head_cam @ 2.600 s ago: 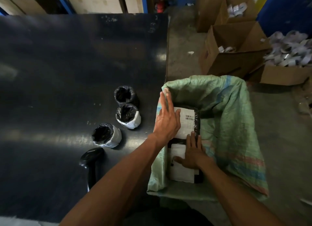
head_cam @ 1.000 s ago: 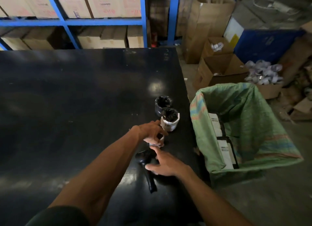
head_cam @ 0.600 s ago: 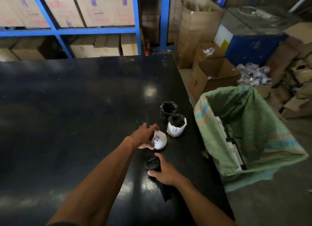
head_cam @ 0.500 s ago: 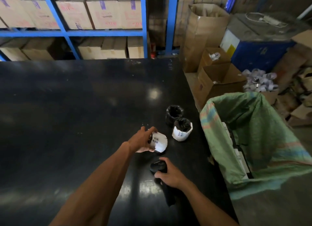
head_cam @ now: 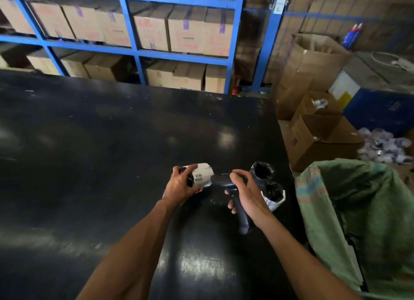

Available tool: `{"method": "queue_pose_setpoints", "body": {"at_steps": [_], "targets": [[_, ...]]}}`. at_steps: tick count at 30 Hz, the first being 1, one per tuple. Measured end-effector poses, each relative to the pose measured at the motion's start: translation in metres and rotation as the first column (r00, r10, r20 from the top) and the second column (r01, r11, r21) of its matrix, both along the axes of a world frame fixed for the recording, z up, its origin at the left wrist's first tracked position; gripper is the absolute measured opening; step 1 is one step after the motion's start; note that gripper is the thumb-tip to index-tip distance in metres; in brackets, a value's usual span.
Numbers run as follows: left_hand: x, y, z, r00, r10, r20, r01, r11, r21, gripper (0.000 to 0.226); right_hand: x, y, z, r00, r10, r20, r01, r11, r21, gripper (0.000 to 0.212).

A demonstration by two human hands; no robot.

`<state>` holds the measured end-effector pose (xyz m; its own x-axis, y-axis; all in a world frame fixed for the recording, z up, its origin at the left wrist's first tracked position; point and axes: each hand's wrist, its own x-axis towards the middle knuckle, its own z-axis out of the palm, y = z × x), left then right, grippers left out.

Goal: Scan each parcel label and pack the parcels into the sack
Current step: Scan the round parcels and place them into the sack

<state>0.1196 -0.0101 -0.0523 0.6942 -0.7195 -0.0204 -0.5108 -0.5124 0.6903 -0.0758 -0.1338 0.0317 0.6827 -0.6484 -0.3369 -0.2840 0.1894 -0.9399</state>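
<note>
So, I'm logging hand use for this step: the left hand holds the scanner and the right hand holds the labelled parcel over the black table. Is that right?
Not quite: the hands are swapped. In the head view the left hand grips the labelled parcel, and the right hand holds the scanner, nose towards the label. Both are over the black table.

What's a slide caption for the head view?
Left hand holds parcel, right hand aims scanner at its label.

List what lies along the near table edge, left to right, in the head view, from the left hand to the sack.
left hand → labelled parcel → scanner → right hand → two upright parcels → green sack
</note>
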Motion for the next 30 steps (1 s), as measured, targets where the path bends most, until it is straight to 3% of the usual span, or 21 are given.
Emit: {"method": "queue_pose_setpoints", "body": {"at_steps": [9,16,22,24,27,30], "targets": [[0.001,0.001,0.009,1.0,0.008,0.003,-0.008,1.0,-0.024,0.083,0.007,0.012,0.008,1.0,0.022,0.008,-0.02,0.977,-0.214,0.017],[-0.001,-0.001,0.004,1.0,-0.009,0.005,0.009,1.0,0.006,0.083,-0.005,0.008,0.008,0.998,-0.031,0.048,0.037,0.989,-0.142,0.017],[-0.003,-0.003,0.007,1.0,-0.023,0.006,0.023,0.999,0.029,0.083,-0.018,0.006,0.004,0.999,0.009,0.052,-0.004,0.995,-0.096,0.041],[-0.005,-0.002,0.01,1.0,-0.019,0.002,0.019,1.0,0.02,0.083,-0.023,0.005,-0.004,1.0,0.001,-0.019,-0.003,0.994,-0.108,0.048],[-0.009,0.0,0.014,1.0,-0.02,-0.003,0.02,1.0,0.001,0.082,-0.039,0.002,-0.024,0.97,-0.003,-0.242,-0.038,0.985,-0.167,0.049],[-0.015,0.002,0.017,1.0,-0.02,-0.012,0.02,1.0,-0.012,0.082,-0.066,-0.003,-0.048,0.865,0.005,-0.502,-0.162,0.949,-0.27,0.056]]}}
